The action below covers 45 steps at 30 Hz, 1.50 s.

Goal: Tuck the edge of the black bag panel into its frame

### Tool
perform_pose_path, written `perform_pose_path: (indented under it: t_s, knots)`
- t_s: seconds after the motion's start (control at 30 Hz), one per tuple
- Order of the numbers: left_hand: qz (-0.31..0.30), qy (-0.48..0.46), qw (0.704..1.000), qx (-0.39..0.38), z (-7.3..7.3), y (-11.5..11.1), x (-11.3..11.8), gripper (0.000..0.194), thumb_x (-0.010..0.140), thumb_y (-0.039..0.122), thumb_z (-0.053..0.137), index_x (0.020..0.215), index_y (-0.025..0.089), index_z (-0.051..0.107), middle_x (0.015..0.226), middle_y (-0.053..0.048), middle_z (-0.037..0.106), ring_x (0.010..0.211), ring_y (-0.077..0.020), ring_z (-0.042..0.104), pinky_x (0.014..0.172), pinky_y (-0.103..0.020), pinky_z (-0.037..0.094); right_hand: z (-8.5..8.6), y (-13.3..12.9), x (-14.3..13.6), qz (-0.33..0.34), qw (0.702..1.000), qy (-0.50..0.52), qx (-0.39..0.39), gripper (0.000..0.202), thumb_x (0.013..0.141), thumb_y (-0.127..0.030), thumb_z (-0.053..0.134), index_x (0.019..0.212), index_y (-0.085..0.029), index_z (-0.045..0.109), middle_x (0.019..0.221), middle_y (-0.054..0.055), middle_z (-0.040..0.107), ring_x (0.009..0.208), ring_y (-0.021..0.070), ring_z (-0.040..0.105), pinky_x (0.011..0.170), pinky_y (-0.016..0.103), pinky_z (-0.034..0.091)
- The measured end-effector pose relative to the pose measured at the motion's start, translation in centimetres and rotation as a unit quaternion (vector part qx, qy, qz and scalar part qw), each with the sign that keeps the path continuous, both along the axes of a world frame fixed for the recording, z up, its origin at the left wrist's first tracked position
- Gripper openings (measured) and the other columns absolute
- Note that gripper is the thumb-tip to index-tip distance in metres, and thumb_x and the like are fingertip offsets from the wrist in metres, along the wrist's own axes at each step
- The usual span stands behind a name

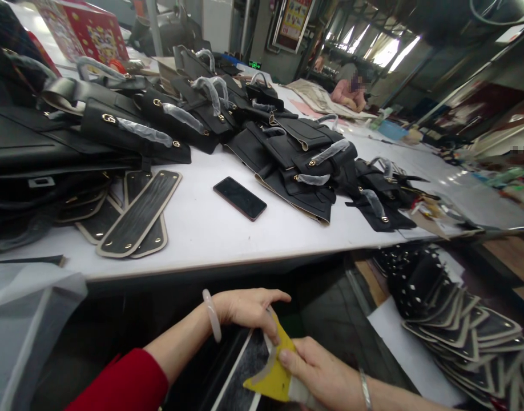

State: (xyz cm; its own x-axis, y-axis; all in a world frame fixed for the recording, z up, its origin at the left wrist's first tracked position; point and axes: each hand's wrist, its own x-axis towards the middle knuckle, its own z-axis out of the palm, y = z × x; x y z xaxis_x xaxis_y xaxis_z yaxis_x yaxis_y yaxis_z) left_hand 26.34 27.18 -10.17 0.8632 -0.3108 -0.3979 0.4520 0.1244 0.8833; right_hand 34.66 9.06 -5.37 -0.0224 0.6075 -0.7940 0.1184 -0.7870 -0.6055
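At the bottom centre, below the table edge, my right hand (317, 365) pinches a yellow sheet (277, 368) with a pale border, its thumb lying on top. My left hand (249, 308) has its thumb pressed on the upper end of the same sheet, while its index finger stretches out to the right. Under the sheet and my left hand is a black panel (240, 371) with pale edges, its lower part cut off by the frame. What the lower fingers of both hands touch is hidden.
On the white table (193, 228) lie black handbags (287, 154) with plastic-wrapped handles, a phone (240, 197) and several black panels (140, 214) with pale edging. More such panels (467, 337) are stacked at right. Grey plastic (26, 325) lies at left. A person (349, 94) sits far back.
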Motion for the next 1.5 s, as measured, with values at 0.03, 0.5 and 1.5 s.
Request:
perform_pose_path:
  t_s: [0.03,0.5,1.5]
  knots:
    - [0.006,-0.002,1.0,-0.004,0.1,0.0,0.0,0.108,0.053,0.034,0.078,0.148,0.009,0.034,0.082,-0.006,0.069,0.064,-0.018,0.056,0.055,-0.026,0.044,-0.2,0.0,-0.3,-0.011,1.0,0.005,0.003,0.071,0.08,-0.082,0.039,0.087,-0.014,0.058,0.054,-0.001,0.052,0.042,0.0095,0.047,0.039,0.017,0.034]
    - [0.309,0.003,0.946,0.1,4.1,-2.3,-8.5,0.054,0.093,0.057,0.046,0.125,0.017,0.06,0.131,-0.007,0.063,0.124,-0.0237,0.053,0.109,-0.034,0.036,-4.7,-1.6,-4.5,-0.128,0.986,0.03,0.104,0.091,0.069,-0.096,0.033,0.073,-0.011,0.065,0.057,0.007,0.055,0.047,0.0145,0.052,0.042,0.023,0.036]
    - [0.304,-0.031,0.917,0.255,2.8,-5.8,-9.5,0.053,0.1,0.052,0.027,0.108,0.015,0.063,0.113,-0.009,0.068,0.108,-0.0223,0.06,0.099,-0.032,0.043,-4.3,0.3,-1.9,-0.178,0.918,-0.053,0.35,0.055,0.088,-0.067,0.05,0.104,-0.015,0.061,0.092,0.007,0.064,0.092,0.0257,0.059,0.092,0.037,0.044]
